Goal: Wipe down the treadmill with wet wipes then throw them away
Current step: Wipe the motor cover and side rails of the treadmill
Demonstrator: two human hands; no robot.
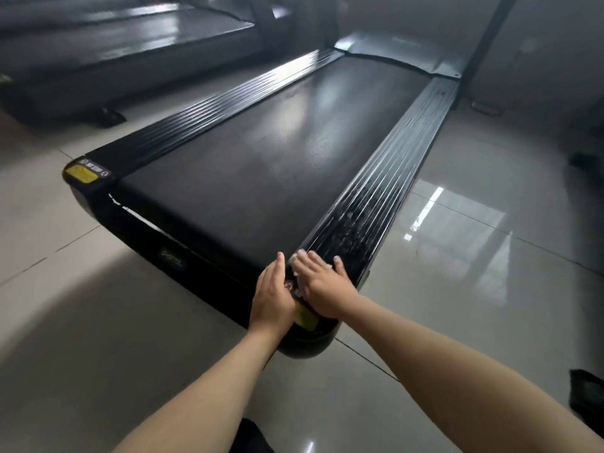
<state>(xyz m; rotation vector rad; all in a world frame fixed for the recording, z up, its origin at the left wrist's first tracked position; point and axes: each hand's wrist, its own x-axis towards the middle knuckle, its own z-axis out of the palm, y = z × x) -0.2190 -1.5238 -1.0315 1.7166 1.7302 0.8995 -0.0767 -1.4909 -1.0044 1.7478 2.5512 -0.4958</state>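
Note:
A black treadmill point(255, 165) lies on the tiled floor with its rear end toward me. Its ribbed right side rail point(385, 178) shows wet streaks near the back. My right hand point(322, 284) lies flat on the rear end of that rail, fingers straight, pressing a white wet wipe point(298, 256) that shows only at the fingertips and under the palm. My left hand point(273, 295) rests flat beside it on the rear corner, fingers straight. A yellow sticker point(307, 317) peeks out between my wrists.
A second treadmill point(108, 57) stands to the left, with a strip of floor between the two. Glossy floor tiles point(483, 243) spread to the right. A dark upright post point(490, 34) rises at the far right. A dark object point(586, 397) sits at the right edge.

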